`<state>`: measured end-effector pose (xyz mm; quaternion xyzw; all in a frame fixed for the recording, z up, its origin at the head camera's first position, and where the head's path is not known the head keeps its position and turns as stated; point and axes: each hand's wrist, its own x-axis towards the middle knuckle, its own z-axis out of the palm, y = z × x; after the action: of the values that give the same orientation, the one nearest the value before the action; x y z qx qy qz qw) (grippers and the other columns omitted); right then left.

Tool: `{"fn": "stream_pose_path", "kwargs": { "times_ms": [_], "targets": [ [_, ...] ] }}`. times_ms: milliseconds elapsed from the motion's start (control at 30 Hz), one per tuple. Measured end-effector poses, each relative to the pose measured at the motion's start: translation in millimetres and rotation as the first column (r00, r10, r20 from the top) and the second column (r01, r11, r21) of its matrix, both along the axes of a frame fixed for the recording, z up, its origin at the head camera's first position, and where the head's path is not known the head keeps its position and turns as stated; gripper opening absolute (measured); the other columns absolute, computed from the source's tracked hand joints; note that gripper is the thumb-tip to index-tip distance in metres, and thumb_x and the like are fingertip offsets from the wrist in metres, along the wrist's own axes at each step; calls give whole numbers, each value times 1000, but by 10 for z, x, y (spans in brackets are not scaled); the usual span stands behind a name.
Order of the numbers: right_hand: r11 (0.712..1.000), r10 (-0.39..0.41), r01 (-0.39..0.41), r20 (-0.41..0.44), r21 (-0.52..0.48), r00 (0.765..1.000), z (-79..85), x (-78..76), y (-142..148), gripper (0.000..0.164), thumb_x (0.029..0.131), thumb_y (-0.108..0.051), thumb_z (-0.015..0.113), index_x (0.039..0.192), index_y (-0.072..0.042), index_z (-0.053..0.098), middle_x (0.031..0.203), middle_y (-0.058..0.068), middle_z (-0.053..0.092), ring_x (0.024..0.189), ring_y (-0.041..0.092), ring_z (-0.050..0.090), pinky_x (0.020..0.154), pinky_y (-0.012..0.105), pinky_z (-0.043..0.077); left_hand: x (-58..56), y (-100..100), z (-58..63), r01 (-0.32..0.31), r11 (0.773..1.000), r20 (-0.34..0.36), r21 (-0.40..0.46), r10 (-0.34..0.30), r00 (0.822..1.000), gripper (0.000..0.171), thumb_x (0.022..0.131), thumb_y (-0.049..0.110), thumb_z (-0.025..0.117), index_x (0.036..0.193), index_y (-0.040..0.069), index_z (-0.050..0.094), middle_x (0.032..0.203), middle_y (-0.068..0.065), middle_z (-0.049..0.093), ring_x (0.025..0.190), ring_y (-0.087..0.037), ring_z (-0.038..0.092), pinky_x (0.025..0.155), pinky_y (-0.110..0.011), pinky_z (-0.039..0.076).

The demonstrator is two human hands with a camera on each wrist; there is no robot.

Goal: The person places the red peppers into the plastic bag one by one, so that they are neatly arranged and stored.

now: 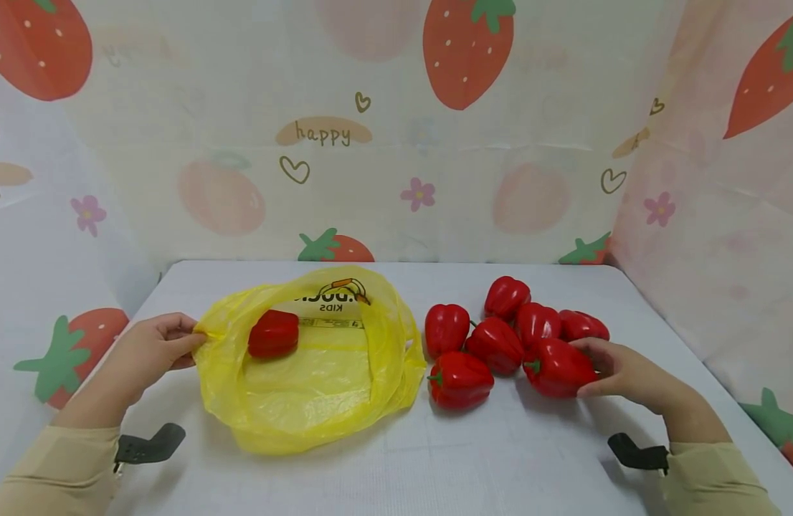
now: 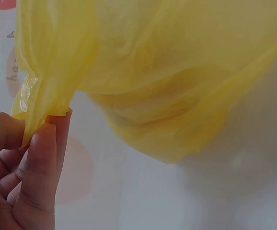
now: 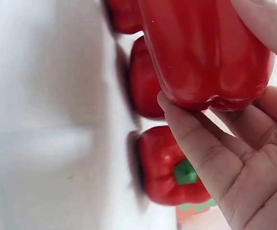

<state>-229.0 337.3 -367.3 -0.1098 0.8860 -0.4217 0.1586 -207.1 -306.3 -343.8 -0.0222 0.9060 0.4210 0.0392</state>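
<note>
My left hand (image 1: 153, 352) pinches the left edge of a yellow plastic bag (image 1: 270, 432) between thumb and fingers. The left wrist view shows the bag's edge (image 2: 47, 91) bunched in that pinch. The bag's mouth gapes wide, and one red bell pepper (image 1: 273, 334) lies inside at the left. Over on the right, my right hand (image 1: 638, 376) grips another red bell pepper (image 1: 560, 368) by its bottom end, with the green stem pointing left. In the right wrist view, thumb and fingers curve round this pepper (image 3: 208, 52), which is raised off the table.
Several more red bell peppers (image 1: 461, 380) cluster between the bag and my right hand, some touching each other. Everything rests on a white table (image 1: 435, 466). A strawberry-printed cloth (image 1: 461, 193) hangs behind the table and along both sides.
</note>
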Motion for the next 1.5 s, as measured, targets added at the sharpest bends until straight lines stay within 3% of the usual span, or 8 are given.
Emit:
{"fn": "stream_pose_path", "kwargs": {
  "times_ms": [400, 700, 900, 1133, 1500],
  "targets": [
    [989, 102, -108, -64, -103, 993, 162, -67, -92, 68, 74, -15, 75, 130, -3, 40, 129, 23, 41, 116, 43, 41, 78, 34, 54, 7, 9, 24, -4, 1000, 3, -16, 4, 1000, 44, 89, 38, 56, 113, 1, 55, 106, -15, 59, 84, -18, 62, 73, -28, 54],
    [978, 148, -166, -148, -124, 978, 235, -163, -244, 59, 76, -12, 73, 127, -6, 44, 123, 18, 48, 108, 23, 51, 79, 30, 53, 11, 13, 20, -8, 1000, -4, -14, 8, 1000, 43, 89, 37, 57, 111, 1, 55, 104, -14, 60, 82, -17, 62, 72, -28, 55],
    [983, 125, -141, -133, -116, 983, 307, -236, -428, 62, 74, -16, 75, 127, -11, 44, 121, 15, 51, 107, 33, 48, 72, 35, 54, 13, 39, 26, -4, 1000, -16, 9, 4, 1000, 42, 89, 36, 57, 110, 0, 55, 101, -12, 61, 79, -15, 62, 71, -26, 55],
    [973, 192, -216, -226, -86, 955, 427, -333, -639, 58, 76, -16, 74, 126, -11, 46, 120, 10, 54, 112, 28, 50, 86, 28, 49, 6, 56, 53, -4, 1000, -7, -11, 4, 1000, 40, 90, 35, 56, 110, 1, 55, 102, -11, 61, 81, -16, 62, 72, -28, 55],
    [953, 264, -283, -155, -113, 952, 575, -453, -1144, 57, 75, -19, 75, 125, -21, 48, 120, 3, 55, 111, 23, 51, 87, 37, 49, 16, 70, 55, 9, 1000, -30, -1, -9, 1000, 40, 90, 35, 57, 109, -1, 55, 99, -11, 62, 79, -16, 62, 71, -26, 55]
  ]
}}
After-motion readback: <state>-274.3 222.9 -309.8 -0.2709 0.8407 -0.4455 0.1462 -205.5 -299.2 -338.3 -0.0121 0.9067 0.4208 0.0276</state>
